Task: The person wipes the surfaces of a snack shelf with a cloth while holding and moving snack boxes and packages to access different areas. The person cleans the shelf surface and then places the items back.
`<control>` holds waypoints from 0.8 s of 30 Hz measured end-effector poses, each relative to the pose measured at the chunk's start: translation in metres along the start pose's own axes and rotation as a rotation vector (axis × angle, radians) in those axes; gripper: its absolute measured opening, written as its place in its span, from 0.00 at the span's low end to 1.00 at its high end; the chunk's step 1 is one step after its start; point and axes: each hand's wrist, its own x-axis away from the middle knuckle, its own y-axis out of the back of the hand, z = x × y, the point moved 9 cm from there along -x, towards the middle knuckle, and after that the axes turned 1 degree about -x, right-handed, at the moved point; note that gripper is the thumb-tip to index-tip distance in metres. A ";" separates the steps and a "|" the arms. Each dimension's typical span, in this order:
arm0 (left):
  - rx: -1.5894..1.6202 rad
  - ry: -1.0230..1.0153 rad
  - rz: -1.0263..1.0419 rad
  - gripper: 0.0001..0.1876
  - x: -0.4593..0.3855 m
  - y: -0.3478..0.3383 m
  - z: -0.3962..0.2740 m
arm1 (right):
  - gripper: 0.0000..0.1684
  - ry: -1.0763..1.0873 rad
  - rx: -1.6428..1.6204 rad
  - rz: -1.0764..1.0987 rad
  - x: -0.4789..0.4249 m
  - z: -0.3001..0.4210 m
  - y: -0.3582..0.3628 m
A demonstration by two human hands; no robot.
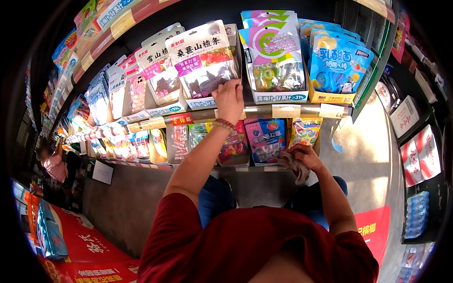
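Observation:
My left hand (229,99) reaches up to the shelf, its fingers bent over the front right corner of a white cardboard display box (201,103). In that box stand white snack pouches (202,53) with clear windows and dark strips inside. My right hand (307,155) is lower, before the bottom shelf, with a crumpled greyish cloth (299,170) bunched in its fingers. The cloth hangs in front of a blue and pink candy pouch (267,139) and a yellow candy bag (305,131). My left fingertips are partly hidden against the box.
Lollipop pouches (274,56) and blue pouches (341,63) stand in boxes to the right on the shelf. Price tags (286,111) line the shelf's front rail. A person (56,166) is at far left. Red cartons (85,240) stand behind left; bottled water packs (417,215) are at right.

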 end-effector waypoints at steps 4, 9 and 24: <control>0.015 0.009 0.009 0.08 -0.003 -0.009 -0.008 | 0.16 -0.001 -0.006 0.000 -0.003 -0.004 0.000; 0.024 0.017 0.025 0.09 0.000 -0.008 -0.011 | 0.16 -0.010 0.009 0.014 -0.006 0.003 -0.008; -0.426 0.385 -0.015 0.14 0.001 0.093 0.158 | 0.16 -0.035 0.053 0.065 -0.013 0.002 -0.024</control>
